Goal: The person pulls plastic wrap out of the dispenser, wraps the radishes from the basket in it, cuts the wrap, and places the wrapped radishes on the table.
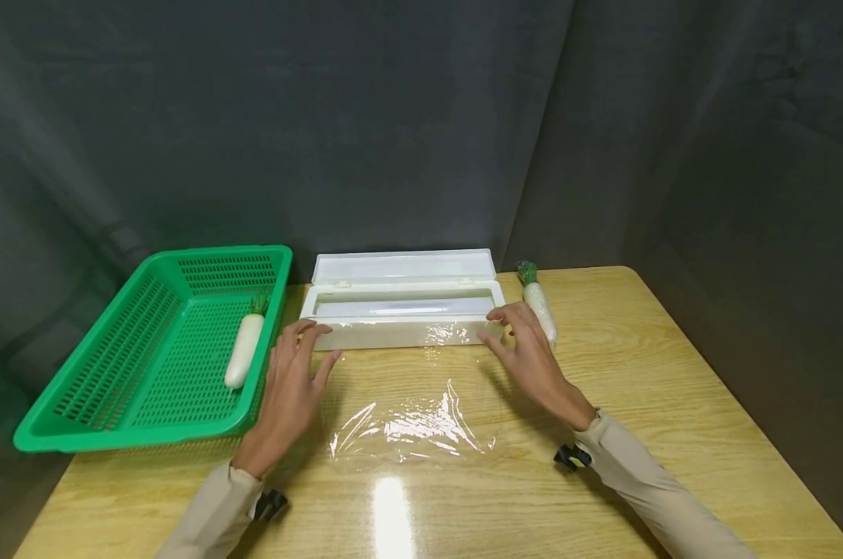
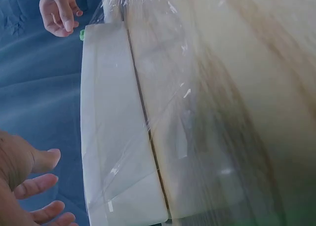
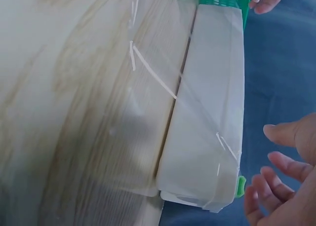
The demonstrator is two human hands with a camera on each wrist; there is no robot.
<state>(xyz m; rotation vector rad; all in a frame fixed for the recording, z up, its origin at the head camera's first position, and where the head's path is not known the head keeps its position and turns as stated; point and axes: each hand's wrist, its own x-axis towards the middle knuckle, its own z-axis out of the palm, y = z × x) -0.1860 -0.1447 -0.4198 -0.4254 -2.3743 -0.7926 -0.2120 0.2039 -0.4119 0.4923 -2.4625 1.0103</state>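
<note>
- Released, with fingers loosely bent, my left hand (image 1: 292,388) and right hand (image 1: 529,361) reach to the two front corners of the white box (image 1: 393,336) in the head view; whether a fingertip touches it I cannot tell from there.
- The box stands toward the back of the table (image 1: 638,349), its lid (image 1: 404,266) tipped back before the dark curtain (image 1: 393,155), a pale roll (image 1: 414,307) lying inside.
- Clear film (image 1: 421,427) runs over the box's front wall and spreads across the wood toward me, wrinkled and shining, between my forearms.
- To my left, the green basket (image 1: 142,436) holds a radish (image 1: 244,353) along its right wall, leafy end away from me.
- To my right, another radish (image 1: 540,310) lies just beside my right hand, leaves also pointing away.
- From my left wrist, that hand's fingers show spread, a gap between them and the box; my right hand is up by the far end, near a green tab (image 2: 82,35).
- From my right wrist, the fingers are half curled around nothing, near the tab; the basket shows beyond the box's far end.
</note>
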